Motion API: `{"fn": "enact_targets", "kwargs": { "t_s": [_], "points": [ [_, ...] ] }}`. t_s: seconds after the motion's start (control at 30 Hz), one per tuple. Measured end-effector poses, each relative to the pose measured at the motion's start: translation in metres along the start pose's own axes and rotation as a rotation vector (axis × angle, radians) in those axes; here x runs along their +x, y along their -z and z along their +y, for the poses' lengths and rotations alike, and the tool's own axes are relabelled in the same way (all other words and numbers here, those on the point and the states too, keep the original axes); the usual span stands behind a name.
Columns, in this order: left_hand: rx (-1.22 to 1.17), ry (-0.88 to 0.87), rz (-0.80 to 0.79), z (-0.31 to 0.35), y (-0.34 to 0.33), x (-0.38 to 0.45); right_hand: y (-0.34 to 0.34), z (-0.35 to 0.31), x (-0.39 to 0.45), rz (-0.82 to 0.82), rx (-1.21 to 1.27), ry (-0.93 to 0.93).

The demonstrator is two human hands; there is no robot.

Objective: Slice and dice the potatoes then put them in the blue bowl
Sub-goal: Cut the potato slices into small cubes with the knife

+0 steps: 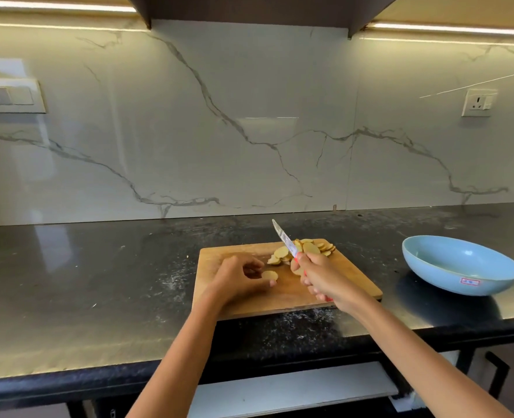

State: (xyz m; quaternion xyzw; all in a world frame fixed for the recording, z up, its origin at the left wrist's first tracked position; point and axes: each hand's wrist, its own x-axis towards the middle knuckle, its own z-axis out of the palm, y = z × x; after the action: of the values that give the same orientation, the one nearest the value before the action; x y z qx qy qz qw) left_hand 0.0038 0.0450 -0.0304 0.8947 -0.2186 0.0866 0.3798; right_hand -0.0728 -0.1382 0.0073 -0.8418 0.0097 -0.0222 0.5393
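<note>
A wooden cutting board lies on the dark counter. Several round potato slices are piled at its far edge. One single slice lies nearer, and my left hand pinches it with curled fingers. My right hand grips a knife with a red handle, its blade pointing up and away over the pile. The blue bowl stands to the right of the board and looks empty.
The dark speckled counter runs left and right, with its front edge near me. A marble backsplash rises behind it, with a switch panel at left and a socket at right. A white shelf shows below the counter.
</note>
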Motion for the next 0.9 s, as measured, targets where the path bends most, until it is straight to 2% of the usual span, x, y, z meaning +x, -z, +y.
{"fn": "enact_targets", "kwargs": {
  "t_s": [0.1,0.2,0.3,0.47,0.6,0.9],
  "points": [
    [0.13,-0.022,0.035,0.003,-0.01,0.003,0.008,0.005,-0.009,-0.005,-0.094,0.0],
    [0.142,-0.042,0.069,0.006,-0.012,0.002,0.008,0.006,-0.014,-0.007,-0.166,-0.014],
    [0.121,0.014,0.115,0.002,-0.005,-0.003,0.005,0.005,-0.018,-0.011,-0.245,-0.003],
    [0.02,0.036,0.119,-0.003,0.0,-0.011,-0.009,0.006,-0.022,0.053,-0.654,0.138],
    [-0.003,0.026,0.113,-0.002,0.001,-0.012,-0.018,0.004,-0.029,0.09,-0.814,0.16],
    [0.028,0.062,0.142,0.002,0.001,-0.013,-0.03,-0.015,-0.029,0.043,-0.938,0.135]
  ]
}}
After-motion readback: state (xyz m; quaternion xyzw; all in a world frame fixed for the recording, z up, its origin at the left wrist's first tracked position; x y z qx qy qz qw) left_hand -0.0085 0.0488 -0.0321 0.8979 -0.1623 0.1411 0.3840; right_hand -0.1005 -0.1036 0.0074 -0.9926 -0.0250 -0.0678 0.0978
